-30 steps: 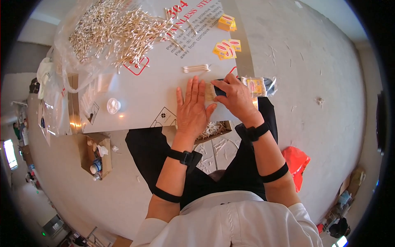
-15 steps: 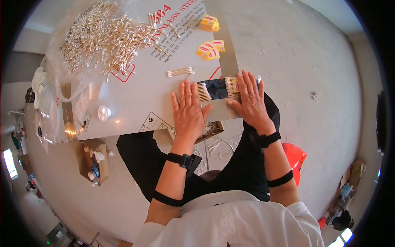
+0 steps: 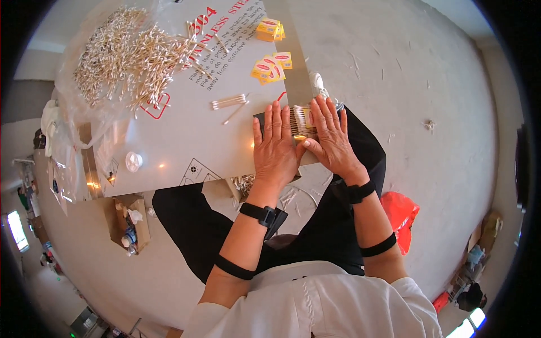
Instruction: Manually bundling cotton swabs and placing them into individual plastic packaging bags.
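Observation:
My left hand [image 3: 276,146] lies flat at the table's near right part, fingers stretched out over a dark strip [image 3: 258,119] and the left ends of a row of cotton swabs [image 3: 297,119]. Beside it, my right hand [image 3: 335,138] is also flat with straight fingers, covering the row's right side and part of a small yellow card or pack. The two thumbs nearly meet just below the swabs. A few loose cotton swabs [image 3: 228,102] lie left of my hands. What is under my palms is hidden.
A large heap of cotton swabs [image 3: 118,62] spills from a clear plastic bag at the far left. Small yellow packs [image 3: 269,29] and yellow cards [image 3: 270,69] lie near the right edge. A white round container [image 3: 133,161] stands at left. An open cardboard box [image 3: 128,225] sits below.
My left hand has slid right, pushing its group of swabs against the group by my right hand, so the gap between them has closed. The view has shifted slightly.

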{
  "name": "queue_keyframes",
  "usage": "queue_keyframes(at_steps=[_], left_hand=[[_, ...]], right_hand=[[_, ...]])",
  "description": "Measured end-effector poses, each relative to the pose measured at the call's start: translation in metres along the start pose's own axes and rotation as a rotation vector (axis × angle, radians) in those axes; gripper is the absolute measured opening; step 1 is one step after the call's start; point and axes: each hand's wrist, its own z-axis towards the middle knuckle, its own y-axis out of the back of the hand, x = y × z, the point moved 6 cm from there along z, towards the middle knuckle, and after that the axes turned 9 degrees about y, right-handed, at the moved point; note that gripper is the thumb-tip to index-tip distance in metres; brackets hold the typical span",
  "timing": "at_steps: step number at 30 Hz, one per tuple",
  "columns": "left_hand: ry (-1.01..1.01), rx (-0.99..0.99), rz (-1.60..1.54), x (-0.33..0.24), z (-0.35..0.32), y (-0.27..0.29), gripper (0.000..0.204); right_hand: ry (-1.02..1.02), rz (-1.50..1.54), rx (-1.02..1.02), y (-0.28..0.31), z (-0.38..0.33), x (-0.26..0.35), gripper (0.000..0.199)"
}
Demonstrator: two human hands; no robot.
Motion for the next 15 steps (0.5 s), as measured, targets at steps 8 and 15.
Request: queue_keyframes(at_steps=[8,15], left_hand=[[-0.003,-0.01,-0.078,-0.007,0.002,-0.001,0.074],[0.081,-0.223,-1.171,0.025,0.012,0.024,0.06]], right_hand=[[0.009,0.033,-0.023,0.004,0.0,0.001,0.081],[-0.541,1.373,-0.808,-0.01,-0.018,-0.059,0.045]])
